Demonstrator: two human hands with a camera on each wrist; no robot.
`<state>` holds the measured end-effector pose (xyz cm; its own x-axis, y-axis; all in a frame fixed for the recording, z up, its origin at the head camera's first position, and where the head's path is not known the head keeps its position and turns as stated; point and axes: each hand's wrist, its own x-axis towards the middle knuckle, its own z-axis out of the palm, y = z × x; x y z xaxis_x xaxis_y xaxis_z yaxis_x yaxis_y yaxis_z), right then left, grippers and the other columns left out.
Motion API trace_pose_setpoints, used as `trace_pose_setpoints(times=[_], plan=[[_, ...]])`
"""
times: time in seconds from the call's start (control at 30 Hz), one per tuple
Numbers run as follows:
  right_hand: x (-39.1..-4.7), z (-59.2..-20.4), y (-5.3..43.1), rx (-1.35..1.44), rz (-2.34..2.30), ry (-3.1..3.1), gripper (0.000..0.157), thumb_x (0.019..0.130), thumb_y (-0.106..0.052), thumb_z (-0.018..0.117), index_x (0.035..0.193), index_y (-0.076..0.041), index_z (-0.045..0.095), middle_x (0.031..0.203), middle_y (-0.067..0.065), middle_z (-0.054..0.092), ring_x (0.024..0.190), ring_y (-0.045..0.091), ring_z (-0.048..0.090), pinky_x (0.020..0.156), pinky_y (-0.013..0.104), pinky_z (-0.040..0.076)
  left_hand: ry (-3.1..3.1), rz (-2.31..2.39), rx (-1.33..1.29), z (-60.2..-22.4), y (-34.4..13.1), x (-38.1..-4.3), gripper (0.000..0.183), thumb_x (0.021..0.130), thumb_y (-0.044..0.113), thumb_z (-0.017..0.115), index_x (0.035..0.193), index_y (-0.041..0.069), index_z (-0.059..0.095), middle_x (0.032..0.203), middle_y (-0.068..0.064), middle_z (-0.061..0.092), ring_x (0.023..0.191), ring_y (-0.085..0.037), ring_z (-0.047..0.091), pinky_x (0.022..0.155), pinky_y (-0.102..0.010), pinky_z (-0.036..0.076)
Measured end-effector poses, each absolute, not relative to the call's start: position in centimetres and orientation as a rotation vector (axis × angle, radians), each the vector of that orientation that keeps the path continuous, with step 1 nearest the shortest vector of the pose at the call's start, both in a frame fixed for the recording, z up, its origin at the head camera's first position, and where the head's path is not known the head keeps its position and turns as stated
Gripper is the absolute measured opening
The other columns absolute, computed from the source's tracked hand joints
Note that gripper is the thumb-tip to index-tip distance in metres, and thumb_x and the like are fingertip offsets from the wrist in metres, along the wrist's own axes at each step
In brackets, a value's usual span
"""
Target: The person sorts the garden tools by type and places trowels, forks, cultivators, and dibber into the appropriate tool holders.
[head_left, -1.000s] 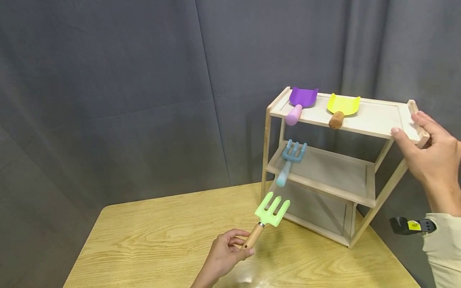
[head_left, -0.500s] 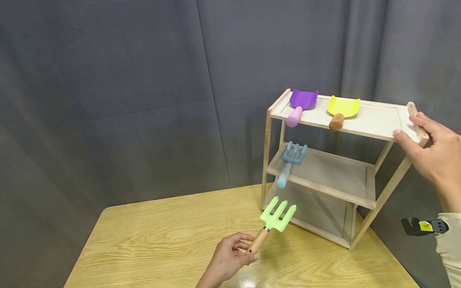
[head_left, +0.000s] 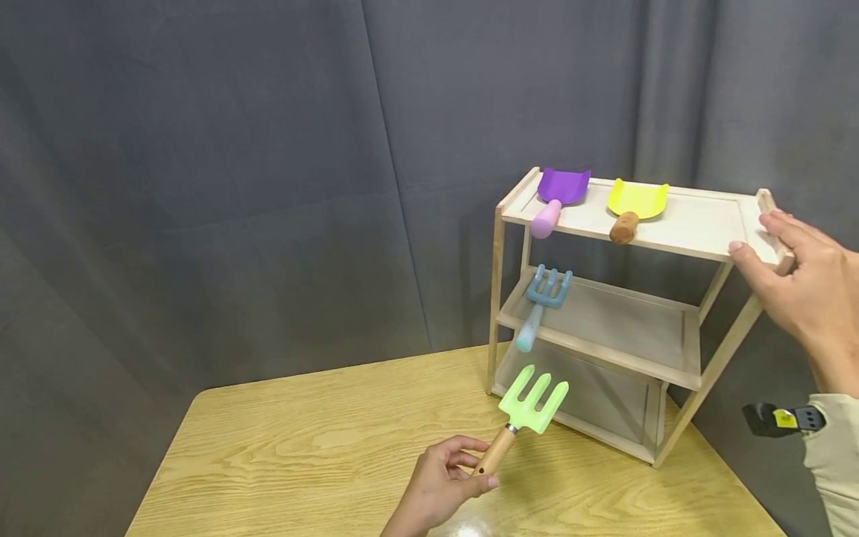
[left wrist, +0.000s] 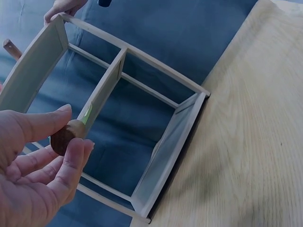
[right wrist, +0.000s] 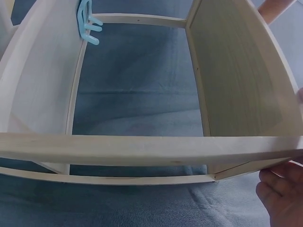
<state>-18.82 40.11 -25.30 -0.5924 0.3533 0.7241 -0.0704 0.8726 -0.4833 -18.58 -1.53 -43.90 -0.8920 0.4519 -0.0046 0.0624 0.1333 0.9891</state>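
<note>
My left hand (head_left: 439, 481) pinches the wooden handle's end of a light green hand fork (head_left: 526, 416), whose three tines point up and away toward the shelf. In the left wrist view, thumb and fingertips meet around the handle's rounded end (left wrist: 66, 137); most of the fork hides behind it. On the right stands a three-tier wooden shelf (head_left: 711, 220). My right hand (head_left: 815, 287) grips its top right end, thumb on the front corner and fingers over the end rail. A blue hand fork (head_left: 546, 297) lies at the left of the middle tier, handle jutting out in front.
On the top tier lie a purple scoop (head_left: 564, 186) with a pink handle and a yellow scoop (head_left: 637, 200) with a brown handle. Both handles overhang the front edge. The shelf stands on a wood-grain table (head_left: 302, 440), with a grey curtain (head_left: 268, 186) behind.
My left hand has moved a little to the right with the green hand fork, nearer the front of the shelf's lower tier. My right hand keeps its grip on the shelf.
</note>
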Motion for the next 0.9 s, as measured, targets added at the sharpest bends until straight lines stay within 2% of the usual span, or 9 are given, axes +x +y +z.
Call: trace_pose_setpoints(times=[0.23, 0.47, 0.6, 0.67, 0.83, 0.9], plan=[[-18.5, -25.4, 40.2, -0.238, 0.604, -2.151, 0.056, 0.089, -0.038, 0.058, 0.137, -0.009, 0.055, 0.144, 0.005, 0.046, 0.134, 0.027, 0.038, 0.108, 0.023, 0.024, 2.124, 1.828, 0.526, -44.0, -0.9, -18.4, 0.037, 0.077, 0.008, 0.082, 0.111, 0.009, 0.068, 0.092, -0.001, 0.067, 0.070, -0.015, 0.064, 0.062, -0.027, 0.055], [-18.8, -25.5, 40.2, -0.191, 0.601, -2.104, 0.054, 0.088, -0.034, 0.061, 0.133, -0.006, 0.058, 0.140, 0.005, 0.049, 0.133, 0.022, 0.041, 0.110, 0.038, 0.026, 2.099, 1.848, 0.531, -43.8, 0.0, -18.5, 0.037, 0.077, 0.009, 0.082, 0.111, 0.011, 0.068, 0.092, -0.002, 0.066, 0.070, -0.015, 0.064, 0.064, -0.029, 0.057], [-19.0, -25.5, 40.3, -0.185, 0.601, -2.082, 0.052, 0.087, -0.032, 0.062, 0.132, -0.006, 0.060, 0.139, 0.002, 0.051, 0.131, 0.013, 0.042, 0.107, 0.024, 0.026, 2.095, 1.858, 0.537, -43.6, 0.5, -18.5, 0.037, 0.078, 0.010, 0.082, 0.112, 0.011, 0.068, 0.093, -0.002, 0.067, 0.071, -0.015, 0.064, 0.065, -0.029, 0.057], [-19.0, -25.5, 40.3, -0.184, 0.604, -2.071, 0.051, 0.086, -0.032, 0.063, 0.130, -0.006, 0.061, 0.138, 0.001, 0.052, 0.129, 0.010, 0.043, 0.106, 0.022, 0.027, 2.104, 1.862, 0.534, -43.6, 0.8, -18.5, 0.037, 0.078, 0.010, 0.082, 0.112, 0.011, 0.068, 0.093, -0.001, 0.067, 0.070, -0.015, 0.064, 0.064, -0.027, 0.056], [-19.1, -25.6, 40.2, -0.177, 0.611, -2.056, 0.051, 0.086, -0.030, 0.063, 0.129, -0.003, 0.062, 0.137, 0.005, 0.053, 0.129, 0.013, 0.043, 0.107, 0.038, 0.029, 2.118, 1.891, 0.533, -43.5, 1.5, -18.5, 0.037, 0.077, 0.008, 0.082, 0.112, 0.011, 0.068, 0.092, -0.001, 0.068, 0.069, -0.014, 0.062, 0.060, -0.024, 0.054], [-19.1, -25.6, 40.1, -0.181, 0.610, -2.053, 0.051, 0.086, -0.030, 0.063, 0.129, -0.002, 0.062, 0.137, 0.006, 0.053, 0.129, 0.015, 0.044, 0.107, 0.040, 0.029, 2.118, 1.898, 0.540, -43.5, 1.7, -18.4, 0.038, 0.077, 0.007, 0.082, 0.113, 0.010, 0.068, 0.092, 0.000, 0.069, 0.069, -0.014, 0.062, 0.060, -0.024, 0.053]])
